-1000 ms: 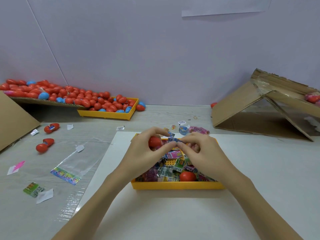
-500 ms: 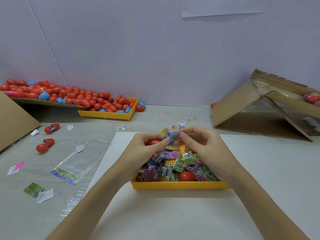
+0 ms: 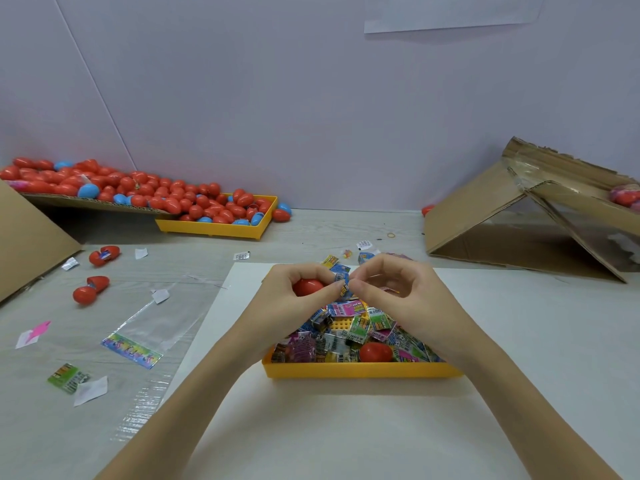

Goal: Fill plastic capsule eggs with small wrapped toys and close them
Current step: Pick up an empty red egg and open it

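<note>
My left hand (image 3: 289, 303) grips a red capsule egg (image 3: 307, 286) above the near yellow tray (image 3: 360, 370). Between the thumb and fingers of both hands is a small blue wrapped toy (image 3: 343, 278); my right hand (image 3: 398, 292) pinches it from the right. The tray holds a heap of colourful wrapped toys (image 3: 349, 327). A second red egg (image 3: 375, 352) lies among them near the tray's front wall. Whether the held egg is open or closed is hidden by my fingers.
A far yellow tray (image 3: 214, 228) and a cardboard ramp at back left carry many red and blue eggs (image 3: 145, 192). Two open red eggs (image 3: 104, 255) (image 3: 90, 289) lie on the left. Wrappers, a clear bag (image 3: 149, 327) and a cardboard shelter (image 3: 530, 216) at right.
Both hands rose slightly from the tray with the egg and the blue toy, then stayed together, fingers working at the toy. The view shifted a little.
</note>
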A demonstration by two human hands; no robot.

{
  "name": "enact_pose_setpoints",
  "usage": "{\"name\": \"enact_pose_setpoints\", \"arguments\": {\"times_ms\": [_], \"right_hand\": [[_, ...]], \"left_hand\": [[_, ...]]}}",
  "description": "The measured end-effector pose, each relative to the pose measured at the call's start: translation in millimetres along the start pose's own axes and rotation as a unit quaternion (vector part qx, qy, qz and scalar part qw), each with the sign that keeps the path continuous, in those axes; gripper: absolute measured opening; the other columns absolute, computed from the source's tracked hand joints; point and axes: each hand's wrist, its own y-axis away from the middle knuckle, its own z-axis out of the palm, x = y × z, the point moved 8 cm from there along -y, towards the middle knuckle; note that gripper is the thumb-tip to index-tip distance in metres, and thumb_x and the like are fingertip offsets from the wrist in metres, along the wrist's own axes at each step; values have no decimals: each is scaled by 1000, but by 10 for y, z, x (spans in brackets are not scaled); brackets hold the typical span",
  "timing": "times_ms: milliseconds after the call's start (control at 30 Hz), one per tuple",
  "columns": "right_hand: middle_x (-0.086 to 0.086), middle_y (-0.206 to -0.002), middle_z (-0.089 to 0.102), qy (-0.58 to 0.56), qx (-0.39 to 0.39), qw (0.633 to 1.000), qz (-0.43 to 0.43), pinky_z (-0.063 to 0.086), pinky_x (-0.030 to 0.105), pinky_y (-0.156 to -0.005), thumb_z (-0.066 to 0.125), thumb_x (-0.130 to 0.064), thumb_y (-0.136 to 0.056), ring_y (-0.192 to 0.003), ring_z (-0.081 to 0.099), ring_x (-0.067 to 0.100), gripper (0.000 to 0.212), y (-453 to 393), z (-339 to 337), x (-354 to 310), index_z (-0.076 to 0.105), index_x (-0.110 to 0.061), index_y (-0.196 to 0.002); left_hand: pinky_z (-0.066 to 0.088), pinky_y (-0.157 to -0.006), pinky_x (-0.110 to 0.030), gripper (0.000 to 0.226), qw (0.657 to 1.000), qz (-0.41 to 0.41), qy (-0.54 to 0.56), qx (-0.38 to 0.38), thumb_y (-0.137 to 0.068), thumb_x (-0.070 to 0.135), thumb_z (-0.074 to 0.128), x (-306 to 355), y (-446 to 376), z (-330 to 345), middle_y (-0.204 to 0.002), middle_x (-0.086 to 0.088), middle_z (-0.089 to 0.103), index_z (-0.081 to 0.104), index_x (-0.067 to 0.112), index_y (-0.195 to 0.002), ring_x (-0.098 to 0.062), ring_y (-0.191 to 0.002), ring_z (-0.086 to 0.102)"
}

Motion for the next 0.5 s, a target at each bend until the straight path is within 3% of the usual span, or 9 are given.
{"name": "enact_pose_setpoints", "arguments": {"times_ms": [133, 267, 400, 500], "right_hand": [[-10, -96, 75, 37, -10, 999, -26, 59, 22, -77, 76, -31, -89, -94, 72, 10, 13, 4, -18, -40, 77, -22, -99], [-7, -102, 71, 78, -4, 996, -43, 60, 36, -77, 75, -40, -84, -99, 69, 13, 22, 18, -65, -67, 78, -24, -99], [-2, -107, 72, 75, -10, 996, -45, 59, 45, -83, 75, -32, -87, -104, 69, 16, 18, 20, -68, -63, 77, -18, -98], [-5, -117, 73, 15, 15, 999, -40, 61, 41, -89, 74, -33, -85, -111, 70, 16, 21, 13, -132, -86, 78, -13, -92]], "left_hand": [[50, -62, -10, 10, 1000, 15, -11, 1, -90, 31, 78, 23, 8, -15, -77, 17, 71, 77, 29, -81, 5, -76, 67], [49, -61, -12, 11, 1000, 17, -1, 4, -89, 36, 78, 39, 22, -21, -80, 12, 72, 78, 28, -82, 1, -75, 67], [46, -59, -14, 18, 999, 7, 10, -32, -94, 46, 70, 38, 11, 5, -77, 11, 68, 76, 30, -98, -2, -67, 59], [44, -55, -19, 22, 979, -54, 185, -70, -103, 11, 53, -4, -13, 79, -84, -1, 73, 57, 13, -124, -13, -65, 56]]}}
